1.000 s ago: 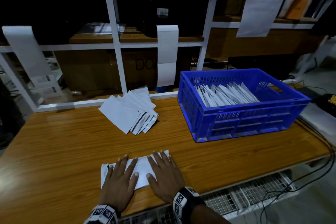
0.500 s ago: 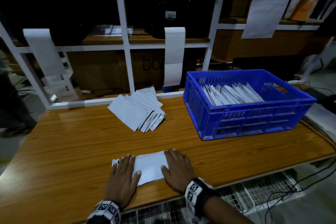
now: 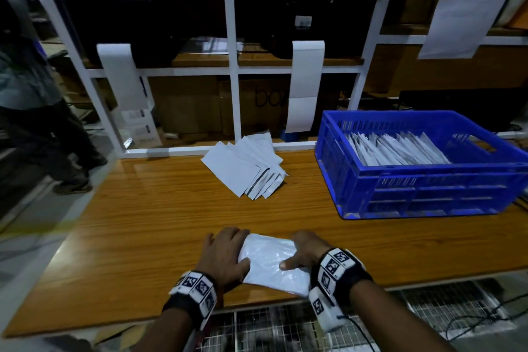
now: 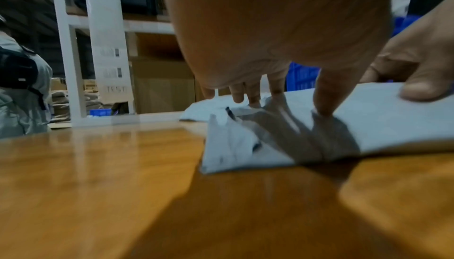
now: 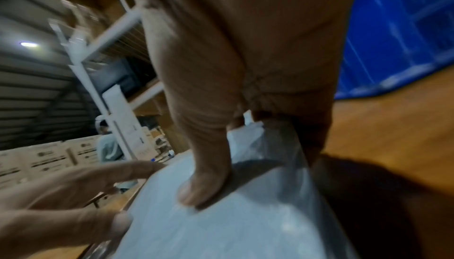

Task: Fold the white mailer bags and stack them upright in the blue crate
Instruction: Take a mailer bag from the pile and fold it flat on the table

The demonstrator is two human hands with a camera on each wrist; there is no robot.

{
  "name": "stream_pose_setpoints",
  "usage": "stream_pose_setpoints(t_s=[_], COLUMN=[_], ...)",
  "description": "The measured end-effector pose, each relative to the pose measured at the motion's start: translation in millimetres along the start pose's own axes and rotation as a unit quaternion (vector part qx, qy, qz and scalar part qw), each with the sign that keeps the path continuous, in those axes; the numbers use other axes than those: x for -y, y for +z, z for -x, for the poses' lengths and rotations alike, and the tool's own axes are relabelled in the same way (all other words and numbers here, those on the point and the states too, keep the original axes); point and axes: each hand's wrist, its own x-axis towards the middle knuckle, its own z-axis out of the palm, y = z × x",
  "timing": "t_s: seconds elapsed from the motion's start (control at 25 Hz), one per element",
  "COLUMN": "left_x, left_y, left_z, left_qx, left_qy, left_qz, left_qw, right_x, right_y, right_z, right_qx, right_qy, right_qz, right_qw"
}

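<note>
mailer bag (image 3: 273, 263) is lying folded on the bench (image 3: 137, 226) between both hands, each grip pinching one end: left hand (image 3: 225, 256) with thumb on top, right hand (image 3: 307, 251) likewise. blue crate (image 3: 423, 186) is sitting well beyond the right grip. slick film may be springing open if either thumb is easing during the lift, and a loose fold would be slumping among the upright bags.

Dim room w/ wood table (image 3: 143, 237), white rack frame (image 3: 228, 37) behind, cardboard boxes (image 3: 194, 106)
</note>
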Motion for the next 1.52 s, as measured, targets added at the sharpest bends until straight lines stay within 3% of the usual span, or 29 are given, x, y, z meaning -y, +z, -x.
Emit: stream_pose_setpoints(t_s=[0.12, 0.24, 0.36, 0.48, 0.6, 0.68, 0.8, 0.92, 1.04, 1.32, 1.4, 1.52], left_x=[-10, -19, -23, -34, -52, -59, -54, -45, -35, -13, -11, -10], left_y=[-18, -29, -19, 1, 13, 17, 26, 43, 58, 53, 54, 56], left_z=[-8, -12, -6, 12, 24, 20, -1, -17, -22, -24, -25, -32], left_qx=[-0.057, -0.128, -0.177, -0.141, -0.119, -0.116, -0.073, 0.028, 0.037, 0.073, 0.039, 0.070], left_qy=[0.004, 0.019, 0.050, 0.060, -0.016, -0.043, 0.009, 0.013, 0.005, -0.026, -0.005, 0.017], left_qz=[0.006, 0.014, -0.023, -0.078, -0.110, -0.107, -0.071, -0.007, 0.007, 0.026, -0.006, -0.037], left_qw=[0.998, 0.991, 0.983, 0.985, 0.987, 0.987, 0.995, 0.999, 0.999, 0.997, 0.999, 0.997], right_x=[8, 11, -6, -35, -47, -43, -25, -12, -20, -35, -33, -34], right_y=[-10, -9, 10, 37, 53, 52, 48, 60, 70, 61, 51, 32], right_z=[13, 28, 34, 37, 45, 44, 29, 9, -5, -6, -4, -7], right_qx=[-0.137, -0.285, -0.336, -0.289, -0.190, -0.222, -0.311, -0.276, -0.250, -0.244, -0.233, -0.188], right_qy=[-0.049, -0.110, -0.164, -0.165, -0.135, -0.126, -0.147, -0.137, -0.112, -0.065, -0.051, -0.024], right_qz=[0.001, 0.018, 0.030, -0.003, 0.005, -0.002, 0.006, 0.077, 0.178, 0.157, 0.153, 0.092], right_qw=[0.989, 0.952, 0.927, 0.943, 0.972, 0.967, 0.939, 0.948, 0.945, 0.955, 0.959, 0.977])
